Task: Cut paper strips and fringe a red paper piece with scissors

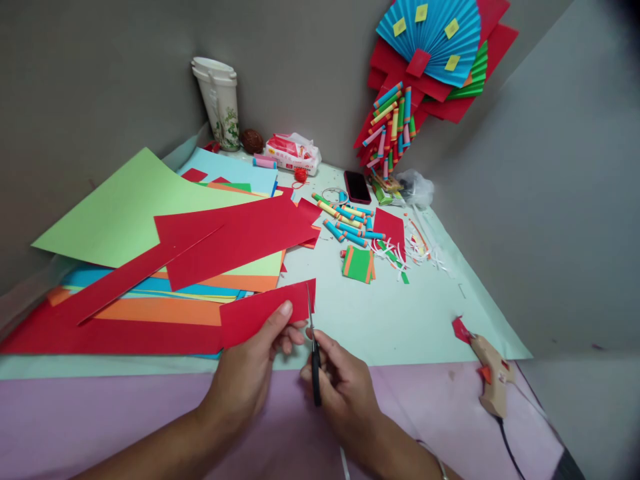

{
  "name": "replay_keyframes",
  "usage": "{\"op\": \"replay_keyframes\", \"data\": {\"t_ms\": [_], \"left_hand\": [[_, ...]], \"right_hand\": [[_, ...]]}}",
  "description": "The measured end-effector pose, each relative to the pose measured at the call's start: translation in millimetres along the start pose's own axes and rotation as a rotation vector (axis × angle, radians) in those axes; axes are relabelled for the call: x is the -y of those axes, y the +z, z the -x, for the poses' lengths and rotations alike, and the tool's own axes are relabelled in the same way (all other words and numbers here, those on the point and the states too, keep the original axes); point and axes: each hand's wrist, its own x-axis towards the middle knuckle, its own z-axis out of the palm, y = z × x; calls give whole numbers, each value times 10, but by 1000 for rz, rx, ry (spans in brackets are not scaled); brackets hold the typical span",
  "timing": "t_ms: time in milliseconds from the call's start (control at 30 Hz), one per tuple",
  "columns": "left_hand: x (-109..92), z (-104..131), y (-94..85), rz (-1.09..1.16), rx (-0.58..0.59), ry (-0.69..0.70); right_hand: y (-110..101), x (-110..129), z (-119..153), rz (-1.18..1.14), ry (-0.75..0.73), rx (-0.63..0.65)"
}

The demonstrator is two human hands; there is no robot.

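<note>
Red paper strip [255,312] sits at the near edge of the table [400,330], held up between the two hands. The left hand [257,357] pinches it, thumb on top and fingers beneath, while the right hand [347,373] is closed around the black handles of the scissors [315,367], whose blades lie across the strip near its right end. The step in hand looks like trimming that end; finishing the cut would call for a steady left grip with the fingertips off the blade line, and an even squeeze from the right. Just beyond the strip, a large red sheet [245,237] overlaps a light green sheet [120,207] and a layered pile, crowding the left side, where a loose edge could snag. Farther out lie small paper rolls [351,215], a green card [357,265] with orange edges and white paper shreds [419,251]. A glue gun [493,380] rests at the right, its cord trailing toward the person, apart from the cutting.
</note>
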Motion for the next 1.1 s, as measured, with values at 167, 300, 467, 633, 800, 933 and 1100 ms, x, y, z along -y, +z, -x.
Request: {"op": "replay_keyframes", "data": {"t_ms": [167, 300, 467, 633, 800, 933, 1100], "left_hand": [[-17, 0, -3, 34, -11, -38], [-3, -7, -63, -48, -23, -47], [-79, 14, -103, -266, -46, -18], [-166, 25, -62, -368, -54, 46], [-154, -2, -79, -411, -31, 54], [-184, 5, -77, -413, -25, 41], [-190, 13, -86, -394, -30, -11]], "right_hand": [[2, 3, 0, -128, 34, 29], [-7, 44, -12, -258, 109, 68], [-25, 56, -27, -334, 191, 83], [-37, 90, -55, -334, 208, 84], [-52, 141, -66, -344, 267, 92], [-53, 157, -68, -373, 302, 97], [-59, 170, -76, -402, 323, 111]]}}
